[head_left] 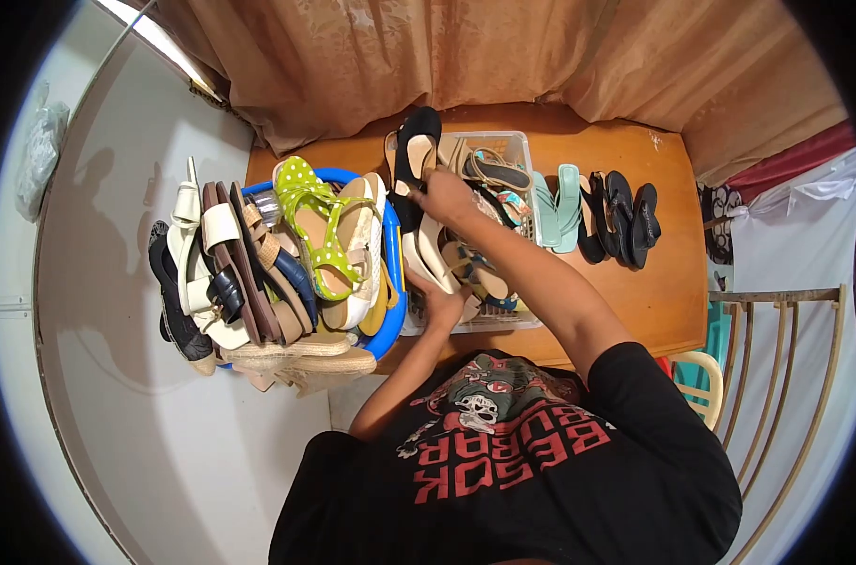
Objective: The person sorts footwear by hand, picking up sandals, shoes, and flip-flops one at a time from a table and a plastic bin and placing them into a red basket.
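My right hand (445,200) grips a black shoe (417,151) with a beige insole, at the left side of a clear plastic basket (515,322) full of footwear. Lower down, my left hand (441,306) is closed on cream shoes (431,252) at the basket's left edge. Part of its fingers is hidden behind them. Strappy sandals (497,172) lie in the back of the basket, beyond my right hand.
A blue-rimmed container (395,282) at the left overflows with footwear, including green polka-dot sandals (320,231). Mint slippers (565,209) and black flip-flops (619,217) lie right of the basket on the wooden table (678,292). Curtains (494,56) hang behind.
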A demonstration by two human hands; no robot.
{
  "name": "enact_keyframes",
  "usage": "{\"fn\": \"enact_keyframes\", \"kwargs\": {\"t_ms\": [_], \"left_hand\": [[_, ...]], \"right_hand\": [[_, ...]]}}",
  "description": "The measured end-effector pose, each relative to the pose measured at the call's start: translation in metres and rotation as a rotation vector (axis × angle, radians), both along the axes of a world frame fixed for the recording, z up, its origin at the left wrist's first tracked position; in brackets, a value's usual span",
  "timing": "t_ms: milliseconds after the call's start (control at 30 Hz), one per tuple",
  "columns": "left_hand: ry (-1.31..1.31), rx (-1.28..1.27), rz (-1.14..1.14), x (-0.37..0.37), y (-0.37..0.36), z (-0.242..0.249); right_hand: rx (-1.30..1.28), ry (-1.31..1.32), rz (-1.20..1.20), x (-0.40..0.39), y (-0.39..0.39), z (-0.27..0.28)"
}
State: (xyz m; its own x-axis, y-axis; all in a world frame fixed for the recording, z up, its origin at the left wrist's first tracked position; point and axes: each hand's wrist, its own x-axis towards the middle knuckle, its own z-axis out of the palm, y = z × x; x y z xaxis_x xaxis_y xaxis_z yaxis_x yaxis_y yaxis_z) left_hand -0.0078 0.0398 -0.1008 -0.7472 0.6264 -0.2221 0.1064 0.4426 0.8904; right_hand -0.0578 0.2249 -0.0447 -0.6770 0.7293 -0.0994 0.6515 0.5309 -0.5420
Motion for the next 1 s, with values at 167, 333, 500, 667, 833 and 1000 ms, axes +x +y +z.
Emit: {"fn": "enact_keyframes", "kwargs": {"t_ms": [167,333,500,667,833,1000], "left_hand": [[-0.258,0.089,0.065,0.007,-0.001,-0.002],[-0.860,0.185,-0.066,0.015,-0.021,0.037],[-1.201,0.180,-0.064,-0.008,-0.039,0.038],[-0.906,0.156,-0.121,-0.016,-0.049,0.043],[-0.927,0.204,-0.192,-0.020,-0.054,0.055],[-0.711,0.354,-0.288,-0.017,-0.052,0.069]], "right_hand": [[-0.081,0.062,0.100,0.014,0.022,-0.009],[-0.145,0.006,0.107,0.020,0.026,-0.014],[-0.187,-0.091,0.276,0.022,0.030,-0.009],[-0.195,0.164,0.392,0.050,0.029,-0.027],[-0.263,0.671,0.193,0.084,0.004,-0.002],[-0.249,0.639,0.011,0.137,-0.044,0.029]]}}
